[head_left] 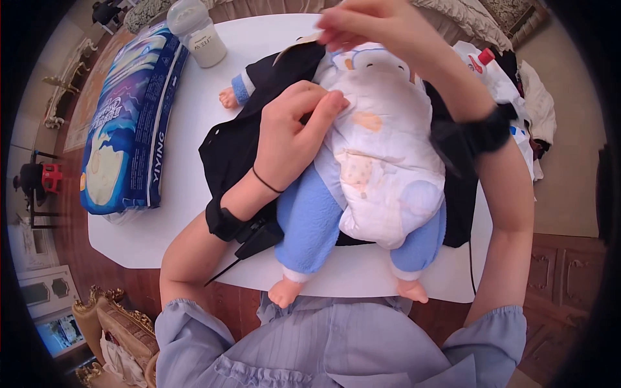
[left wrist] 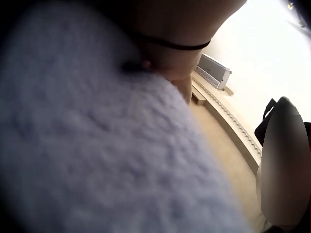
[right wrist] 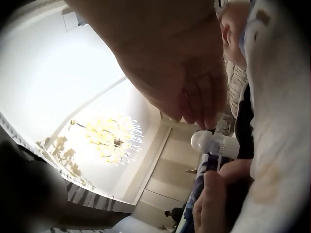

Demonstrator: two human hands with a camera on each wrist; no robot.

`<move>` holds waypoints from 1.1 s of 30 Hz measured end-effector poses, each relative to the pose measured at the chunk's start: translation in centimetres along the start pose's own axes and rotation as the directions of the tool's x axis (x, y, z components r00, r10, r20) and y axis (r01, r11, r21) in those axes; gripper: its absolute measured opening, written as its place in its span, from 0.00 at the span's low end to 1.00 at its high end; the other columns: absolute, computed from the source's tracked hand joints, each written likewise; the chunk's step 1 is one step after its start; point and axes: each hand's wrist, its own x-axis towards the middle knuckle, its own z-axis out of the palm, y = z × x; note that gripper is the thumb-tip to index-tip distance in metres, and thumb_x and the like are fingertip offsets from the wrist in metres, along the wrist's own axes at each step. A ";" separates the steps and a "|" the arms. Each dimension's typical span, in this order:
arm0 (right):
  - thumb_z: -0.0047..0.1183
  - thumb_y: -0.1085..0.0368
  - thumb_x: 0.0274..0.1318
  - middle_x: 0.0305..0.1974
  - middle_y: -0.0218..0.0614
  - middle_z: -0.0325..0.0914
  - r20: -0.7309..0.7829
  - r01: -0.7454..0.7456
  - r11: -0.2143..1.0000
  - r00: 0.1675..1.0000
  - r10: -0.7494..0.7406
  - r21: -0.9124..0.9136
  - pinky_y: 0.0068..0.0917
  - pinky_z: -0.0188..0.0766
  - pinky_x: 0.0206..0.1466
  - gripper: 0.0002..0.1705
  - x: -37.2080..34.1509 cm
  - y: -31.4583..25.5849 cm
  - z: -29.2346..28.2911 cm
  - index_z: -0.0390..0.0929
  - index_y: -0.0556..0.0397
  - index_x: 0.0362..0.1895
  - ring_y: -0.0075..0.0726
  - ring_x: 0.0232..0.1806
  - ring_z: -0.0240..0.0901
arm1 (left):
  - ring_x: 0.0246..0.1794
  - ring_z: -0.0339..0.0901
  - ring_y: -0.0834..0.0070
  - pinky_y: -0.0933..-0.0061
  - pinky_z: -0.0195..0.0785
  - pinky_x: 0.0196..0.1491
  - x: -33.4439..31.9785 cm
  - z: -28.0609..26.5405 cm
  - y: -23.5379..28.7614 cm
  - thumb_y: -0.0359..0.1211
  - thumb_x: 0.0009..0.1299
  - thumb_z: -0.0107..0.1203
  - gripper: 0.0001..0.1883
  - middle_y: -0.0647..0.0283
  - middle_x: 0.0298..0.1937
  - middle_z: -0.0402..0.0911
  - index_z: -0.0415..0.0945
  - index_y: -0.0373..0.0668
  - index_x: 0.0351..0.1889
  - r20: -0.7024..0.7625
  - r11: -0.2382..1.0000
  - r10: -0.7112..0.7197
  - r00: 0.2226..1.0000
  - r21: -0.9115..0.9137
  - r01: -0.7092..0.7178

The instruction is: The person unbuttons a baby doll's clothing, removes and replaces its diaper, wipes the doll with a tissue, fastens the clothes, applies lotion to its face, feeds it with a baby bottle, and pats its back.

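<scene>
A doll in blue fleece trousers [head_left: 310,220] lies on its back on a black cloth [head_left: 226,145], feet toward the person. A white printed diaper [head_left: 381,161] covers its belly and crotch. My left hand [head_left: 291,129] pinches the diaper's side edge between thumb and curled fingers; the right wrist view shows this left hand [right wrist: 214,199] from the side. Over the doll's chest, my right hand [head_left: 362,26] reaches across to the left, blurred. Its fingers [right wrist: 199,99] look straight and hold nothing in the right wrist view. Blue fleece [left wrist: 107,131] fills much of the left wrist view.
On the white table [head_left: 126,242], a blue diaper pack [head_left: 132,123] lies at the left. A baby bottle [head_left: 200,39] stands beside its far end. A white bag with a red cap [head_left: 485,58] is at the back right. A chandelier [right wrist: 114,138] hangs above.
</scene>
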 end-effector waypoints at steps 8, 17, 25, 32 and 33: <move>0.56 0.62 0.64 0.37 0.31 0.82 -0.519 -0.168 0.888 0.850 -0.089 -0.428 0.19 0.69 0.40 0.14 -16.0 2.5 -1.4 0.81 0.59 0.48 0.20 0.36 0.74 | 0.51 0.69 0.65 0.68 0.62 0.54 -0.1 -2.9 1.9 0.36 0.72 0.52 0.18 0.55 0.51 0.74 0.79 0.39 0.56 0.387 0.921 0.085 0.918 0.320 -0.221; 0.57 0.46 0.60 0.38 0.42 0.79 -0.717 -0.726 0.271 0.681 0.148 -0.632 0.35 0.71 0.39 0.27 -26.6 3.9 -1.0 0.75 0.57 0.49 0.43 0.37 0.77 | 0.45 0.76 0.67 0.69 0.68 0.49 -3.3 -11.8 -2.9 0.43 0.65 0.65 0.22 0.58 0.45 0.79 0.78 0.38 0.50 0.054 0.723 -0.380 0.924 0.640 0.260; 0.59 0.39 0.55 0.26 0.40 0.75 -0.680 -0.758 0.464 0.636 0.365 -0.459 0.34 0.69 0.35 0.30 -25.2 5.2 -2.9 0.80 0.57 0.36 0.41 0.31 0.76 | 0.27 0.73 0.59 0.67 0.67 0.36 -1.9 -9.3 -1.3 0.42 0.61 0.67 0.19 0.55 0.26 0.75 0.78 0.36 0.40 0.106 0.595 -0.490 0.865 0.766 0.243; 0.61 0.52 0.59 0.24 0.16 0.59 -0.537 -0.512 0.818 0.782 0.318 -0.262 0.19 0.50 0.30 0.21 -25.8 7.3 -3.5 0.66 0.47 0.25 0.14 0.27 0.53 | 0.27 0.72 0.85 0.77 0.66 0.33 -3.0 -11.2 -2.4 0.40 0.72 0.59 0.16 0.64 0.27 0.81 0.79 0.32 0.40 0.108 0.841 -0.440 0.891 0.397 0.368; 0.59 0.53 0.61 0.24 0.14 0.57 -0.544 -0.466 0.867 0.780 0.309 -0.176 0.18 0.49 0.31 0.20 -26.1 6.8 -3.8 0.64 0.45 0.24 0.12 0.28 0.51 | 0.30 0.72 0.88 0.80 0.66 0.34 -2.9 -11.5 -1.2 0.41 0.73 0.57 0.18 0.67 0.30 0.82 0.79 0.31 0.41 0.064 0.801 -0.569 0.820 0.267 0.535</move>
